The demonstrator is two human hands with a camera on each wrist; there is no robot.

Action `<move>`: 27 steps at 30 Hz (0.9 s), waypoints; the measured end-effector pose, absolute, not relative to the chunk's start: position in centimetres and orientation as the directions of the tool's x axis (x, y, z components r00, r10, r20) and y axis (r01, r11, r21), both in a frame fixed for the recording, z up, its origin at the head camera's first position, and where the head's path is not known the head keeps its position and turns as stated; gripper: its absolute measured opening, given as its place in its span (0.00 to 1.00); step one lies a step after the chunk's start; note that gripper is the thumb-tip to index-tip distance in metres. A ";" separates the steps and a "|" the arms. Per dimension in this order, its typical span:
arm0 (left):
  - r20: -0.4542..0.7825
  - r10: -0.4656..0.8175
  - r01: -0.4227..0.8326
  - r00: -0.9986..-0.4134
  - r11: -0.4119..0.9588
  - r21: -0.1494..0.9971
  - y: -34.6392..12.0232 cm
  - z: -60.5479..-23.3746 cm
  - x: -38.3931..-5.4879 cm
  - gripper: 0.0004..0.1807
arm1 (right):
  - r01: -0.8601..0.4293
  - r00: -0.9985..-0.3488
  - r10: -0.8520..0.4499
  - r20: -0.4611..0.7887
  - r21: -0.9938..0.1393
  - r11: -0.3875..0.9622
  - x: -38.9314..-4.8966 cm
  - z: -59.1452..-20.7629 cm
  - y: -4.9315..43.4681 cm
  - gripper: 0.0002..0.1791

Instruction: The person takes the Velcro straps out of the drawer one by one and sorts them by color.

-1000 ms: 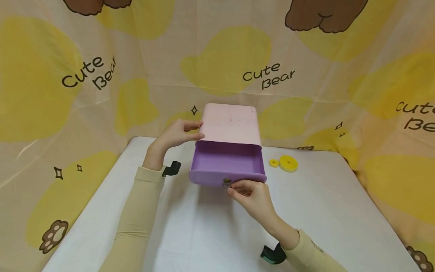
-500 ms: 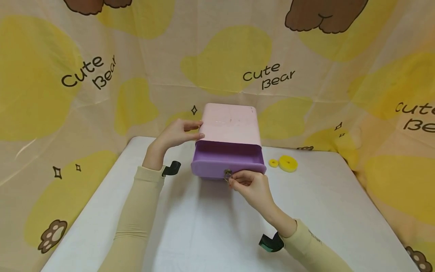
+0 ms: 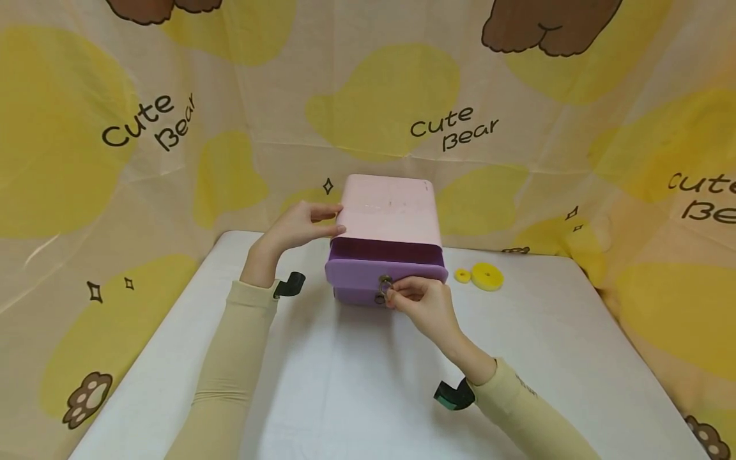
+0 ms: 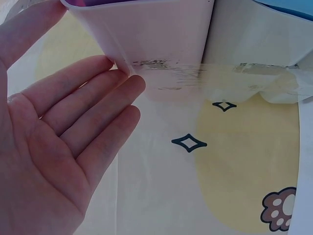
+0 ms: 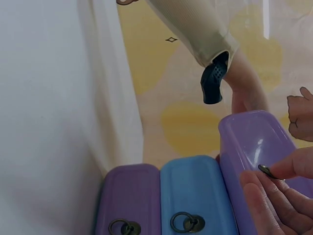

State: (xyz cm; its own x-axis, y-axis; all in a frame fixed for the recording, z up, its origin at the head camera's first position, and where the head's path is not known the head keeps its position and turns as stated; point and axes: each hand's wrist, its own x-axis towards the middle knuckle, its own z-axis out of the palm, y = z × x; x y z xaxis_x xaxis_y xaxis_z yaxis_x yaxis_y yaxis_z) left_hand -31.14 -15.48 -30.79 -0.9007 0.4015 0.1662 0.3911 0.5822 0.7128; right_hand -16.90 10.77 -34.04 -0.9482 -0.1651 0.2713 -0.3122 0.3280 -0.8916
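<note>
A small pink cabinet (image 3: 391,207) stands at the back of the table with its top purple drawer (image 3: 353,271) partly pulled out. My right hand (image 3: 432,308) pinches the drawer's metal ring pull (image 5: 265,170) between thumb and fingers. At the cabinet's left side, my left hand (image 3: 294,227) touches the top edge with thumb and fingertips. Its fingers (image 4: 98,107) look straight in the left wrist view. Below, in the right wrist view, a blue drawer (image 5: 195,183) and another purple drawer (image 5: 132,191) are shut, each with a ring pull.
Two yellow discs, a small one (image 3: 462,276) and a larger one (image 3: 487,276), lie right of the cabinet on the white table (image 3: 356,383). A patterned curtain (image 3: 368,83) hangs close behind. Clear tape (image 4: 171,73) runs across the cabinet's side.
The top purple drawer has slid further into the cabinet, and my right hand has moved away from me with it. A lower drawer front now shows beneath. My left hand stays put.
</note>
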 end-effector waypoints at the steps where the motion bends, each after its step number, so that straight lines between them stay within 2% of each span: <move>1: 0.167 0.401 0.391 -0.901 0.582 0.713 -15.5 -30.8 -31.1 0.35 | -0.310 -0.949 -0.162 0.270 -0.893 0.327 -17.0 -34.0 10.8 0.06; 20: 0.161 0.408 0.389 -0.899 0.574 0.721 -15.5 -30.8 -31.1 0.36 | -0.290 -0.957 -0.122 0.264 -0.891 0.349 -18.8 -34.2 10.6 0.07; 27: 0.166 0.413 0.395 -0.896 0.568 0.722 -15.5 -30.9 -31.2 0.36 | -0.271 -0.963 -0.100 0.252 -0.895 0.355 -20.4 -35.1 10.7 0.07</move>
State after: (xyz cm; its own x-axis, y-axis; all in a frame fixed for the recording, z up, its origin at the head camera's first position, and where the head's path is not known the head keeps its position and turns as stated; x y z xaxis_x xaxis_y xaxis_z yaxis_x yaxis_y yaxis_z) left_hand -31.20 -15.52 -30.87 -0.8956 0.4129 0.1655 0.3954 0.5683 0.7216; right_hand -20.43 10.67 -35.10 -0.9626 -0.0998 0.2518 -0.2708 0.3551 -0.8947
